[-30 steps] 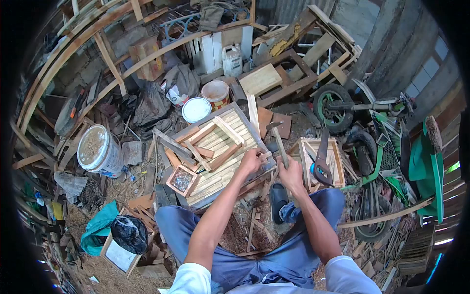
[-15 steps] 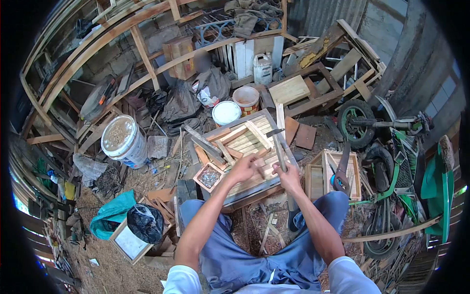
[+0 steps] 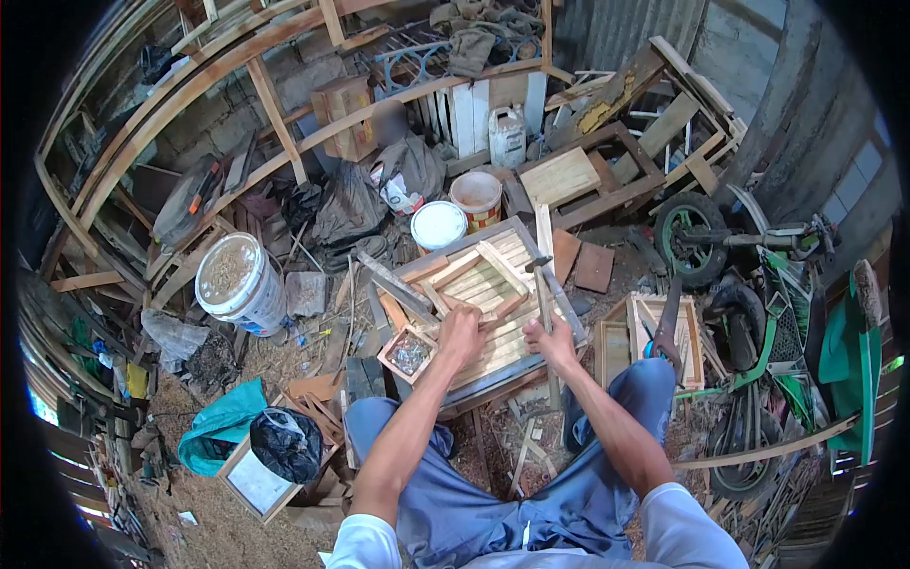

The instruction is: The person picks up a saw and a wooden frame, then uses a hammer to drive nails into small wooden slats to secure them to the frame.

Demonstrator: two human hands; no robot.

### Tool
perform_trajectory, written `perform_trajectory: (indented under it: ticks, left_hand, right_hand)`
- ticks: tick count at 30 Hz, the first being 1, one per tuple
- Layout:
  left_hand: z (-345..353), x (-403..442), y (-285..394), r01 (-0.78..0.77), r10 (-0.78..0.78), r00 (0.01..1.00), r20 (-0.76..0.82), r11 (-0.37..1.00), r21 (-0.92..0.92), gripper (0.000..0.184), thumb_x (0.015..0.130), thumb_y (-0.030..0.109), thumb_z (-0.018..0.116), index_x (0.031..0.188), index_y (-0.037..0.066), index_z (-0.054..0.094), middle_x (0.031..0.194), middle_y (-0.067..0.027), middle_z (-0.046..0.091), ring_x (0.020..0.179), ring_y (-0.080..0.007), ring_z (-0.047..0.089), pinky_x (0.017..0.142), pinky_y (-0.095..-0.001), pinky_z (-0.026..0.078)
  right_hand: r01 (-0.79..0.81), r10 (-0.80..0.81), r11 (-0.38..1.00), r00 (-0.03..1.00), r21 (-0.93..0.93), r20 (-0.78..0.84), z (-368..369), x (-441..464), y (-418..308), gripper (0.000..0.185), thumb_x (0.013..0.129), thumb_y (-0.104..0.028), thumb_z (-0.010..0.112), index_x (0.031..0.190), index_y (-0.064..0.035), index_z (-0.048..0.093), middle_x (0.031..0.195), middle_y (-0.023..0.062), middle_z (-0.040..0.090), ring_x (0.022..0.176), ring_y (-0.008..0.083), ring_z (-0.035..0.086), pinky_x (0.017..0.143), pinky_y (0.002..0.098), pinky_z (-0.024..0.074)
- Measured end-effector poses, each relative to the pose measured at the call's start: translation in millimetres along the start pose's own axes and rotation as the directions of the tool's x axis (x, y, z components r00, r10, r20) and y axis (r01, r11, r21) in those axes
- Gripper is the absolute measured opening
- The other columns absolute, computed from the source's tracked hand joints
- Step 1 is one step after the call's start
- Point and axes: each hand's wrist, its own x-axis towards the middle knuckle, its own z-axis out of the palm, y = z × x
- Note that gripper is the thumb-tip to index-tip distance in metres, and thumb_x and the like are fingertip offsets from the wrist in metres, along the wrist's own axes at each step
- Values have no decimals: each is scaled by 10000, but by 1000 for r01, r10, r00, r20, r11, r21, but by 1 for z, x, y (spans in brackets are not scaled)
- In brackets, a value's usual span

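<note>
My left hand [image 3: 462, 334] is closed on the near corner of a small wooden frame [image 3: 504, 269], which lies on a slatted wooden panel [image 3: 502, 351]. In my right hand [image 3: 552, 343] is a hammer [image 3: 541, 294], its handle gripped and its head pointing away from me. The hammer stands over the right side of the panel, apart from the frame. Left of my left hand sits a small wooden box [image 3: 408, 355] holding small metal pieces, probably nails, too small to make out. Loose wood strips [image 3: 396, 284] lie at the panel's left edge.
A handsaw [image 3: 667, 327] rests on a wooden tray [image 3: 697, 356] at the right, near a green motorbike [image 3: 773, 327]. White buckets [image 3: 438, 226] [image 3: 242, 284] stand beyond and left. Scrap wood and sawdust cover the floor. A black bag [image 3: 284, 444] sits at lower left.
My left hand has moved slightly left and closed on the wooden frame, whose near piece now lies turned. My right hand stays close to where it was with the hammer.
</note>
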Motion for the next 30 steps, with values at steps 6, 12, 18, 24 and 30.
perform_trajectory:
  ticks: [6,12,18,24,30]
  left_hand:
    - [1,-5,37,-38,36,999,-25,997,-73,256,686,137,698,871,-37,660,891,-244,663,879,-384,642,775,-473,529]
    - [-3,-38,94,-10,3,997,-72,996,-91,286,764,195,711,907,-46,651,861,-270,654,811,-403,645,716,-498,528]
    - [-19,-62,129,119,-76,987,138,933,-341,475,888,382,638,1028,-72,612,970,-325,640,933,-432,640,814,-503,500]
    - [-21,-60,81,4,46,989,140,943,-334,334,991,195,383,1157,-94,359,1132,-353,502,1053,-443,560,920,-481,452]
    - [-23,-41,47,-147,145,989,-32,927,-346,247,877,13,546,1110,-54,501,1064,-202,510,979,-346,592,921,-411,489]
  right_hand:
    - [61,-61,998,998,19,-32,-3,-1,-4,386,958,-237,613,1197,24,459,988,143,642,915,237,673,673,347,623]
    - [162,-156,983,985,88,-73,-20,-4,-5,371,864,-81,700,1142,28,480,966,112,625,812,216,677,625,346,623]
    - [-62,61,992,998,108,7,-50,-10,-7,359,735,-72,680,1058,43,572,865,91,634,649,172,636,532,307,540]
    - [-41,41,997,999,-68,-11,-54,-13,1,325,734,-84,689,1000,52,561,837,114,612,574,167,599,452,316,492]
    - [-15,-2,931,999,-364,-48,-46,-16,-10,310,715,-165,694,925,20,563,709,108,630,521,175,617,462,327,499]
